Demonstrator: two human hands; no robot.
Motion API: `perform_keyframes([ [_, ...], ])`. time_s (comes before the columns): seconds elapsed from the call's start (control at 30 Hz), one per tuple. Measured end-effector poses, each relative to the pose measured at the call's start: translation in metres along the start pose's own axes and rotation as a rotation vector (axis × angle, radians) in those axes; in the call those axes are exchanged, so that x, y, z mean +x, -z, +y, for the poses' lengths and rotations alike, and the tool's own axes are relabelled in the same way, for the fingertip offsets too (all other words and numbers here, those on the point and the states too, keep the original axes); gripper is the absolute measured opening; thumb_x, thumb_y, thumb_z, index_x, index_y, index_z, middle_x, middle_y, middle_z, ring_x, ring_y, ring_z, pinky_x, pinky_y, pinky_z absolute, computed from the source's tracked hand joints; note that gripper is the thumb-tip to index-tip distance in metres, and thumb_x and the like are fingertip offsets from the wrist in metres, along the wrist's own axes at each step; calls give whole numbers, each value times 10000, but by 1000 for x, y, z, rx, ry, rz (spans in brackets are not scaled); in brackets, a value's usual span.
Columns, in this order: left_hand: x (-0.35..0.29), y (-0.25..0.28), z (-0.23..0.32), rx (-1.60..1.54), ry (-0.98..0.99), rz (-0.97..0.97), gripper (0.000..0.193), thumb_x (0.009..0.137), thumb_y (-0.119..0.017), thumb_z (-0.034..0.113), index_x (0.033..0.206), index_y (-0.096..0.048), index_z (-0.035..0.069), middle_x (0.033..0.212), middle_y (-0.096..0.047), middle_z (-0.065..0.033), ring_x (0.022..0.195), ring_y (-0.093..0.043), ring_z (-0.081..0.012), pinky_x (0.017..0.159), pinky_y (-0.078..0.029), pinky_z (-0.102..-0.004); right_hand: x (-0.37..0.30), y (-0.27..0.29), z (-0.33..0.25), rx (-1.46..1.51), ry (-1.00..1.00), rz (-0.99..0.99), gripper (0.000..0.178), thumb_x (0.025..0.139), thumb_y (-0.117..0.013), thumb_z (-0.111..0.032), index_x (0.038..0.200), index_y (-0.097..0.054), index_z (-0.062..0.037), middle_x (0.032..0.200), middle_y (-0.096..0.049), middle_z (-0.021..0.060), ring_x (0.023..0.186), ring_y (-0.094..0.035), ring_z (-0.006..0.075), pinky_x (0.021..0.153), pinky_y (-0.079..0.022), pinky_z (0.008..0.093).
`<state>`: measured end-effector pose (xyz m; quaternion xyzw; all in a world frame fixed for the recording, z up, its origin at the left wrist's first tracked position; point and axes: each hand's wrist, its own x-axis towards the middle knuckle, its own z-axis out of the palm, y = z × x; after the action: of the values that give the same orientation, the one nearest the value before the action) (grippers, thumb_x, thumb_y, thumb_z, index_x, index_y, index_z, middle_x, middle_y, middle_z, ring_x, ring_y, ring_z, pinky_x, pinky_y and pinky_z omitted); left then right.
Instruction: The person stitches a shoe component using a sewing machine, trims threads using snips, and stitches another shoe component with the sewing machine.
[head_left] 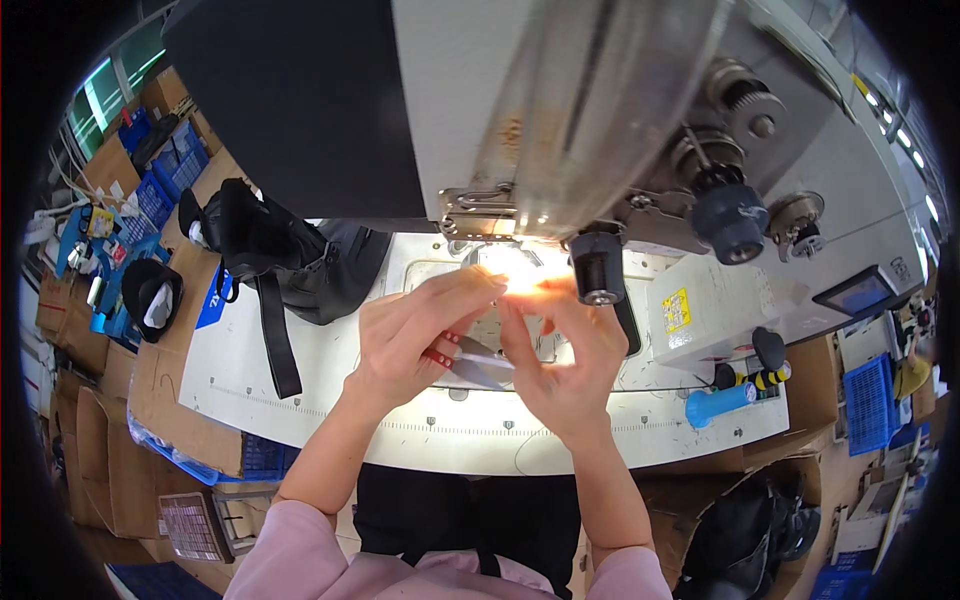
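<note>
Both of my hands meet under the bright lamp of a sewing machine (470,110), close to its needle area. My left hand (408,335) is closed, its thumb and forefinger pinched together at the glare. Its curled lower fingers hold a flat silver tool (482,366) with blade-like tips pointing right, which looks like thread snips. Opposite it, my right hand (570,350) is closed in a pinch, the fingertips nearly touching the left ones. Glare hides whatever lies between the fingertips, and the needle cannot be made out.
On the white machine table (330,395), a black bag (320,265) with a hanging strap lies left. A blue thread cone (720,404) lies right. Dark tension knobs (728,220) jut out above my right hand. Cardboard boxes (110,465) and blue crates (868,405) stand around the table.
</note>
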<state>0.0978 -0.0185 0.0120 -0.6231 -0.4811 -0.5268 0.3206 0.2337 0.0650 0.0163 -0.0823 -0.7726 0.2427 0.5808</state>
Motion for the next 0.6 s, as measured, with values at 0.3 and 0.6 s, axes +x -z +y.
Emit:
perform_keyframes([
  [0.3,-17,-5,-5,-169,350,0,473,547,-576,-188,939,-679,57,886,-616,-54,686,-607,-131,511,-462,-238,-6,4,2,-23,-277,2,110,763,-693,-7,863,-651,-25,769,-505,38,606,-476,105,542,-394,237],
  [0.6,-27,-16,-6,-29,342,57,461,558,-542,-179,960,-676,2,900,-606,-54,610,-564,-85,502,-451,-196,-20,26,-35,-27,67,191,95,889,-553,-99,818,-527,-42,847,-533,48,699,-503,148,574,-418,272],
])
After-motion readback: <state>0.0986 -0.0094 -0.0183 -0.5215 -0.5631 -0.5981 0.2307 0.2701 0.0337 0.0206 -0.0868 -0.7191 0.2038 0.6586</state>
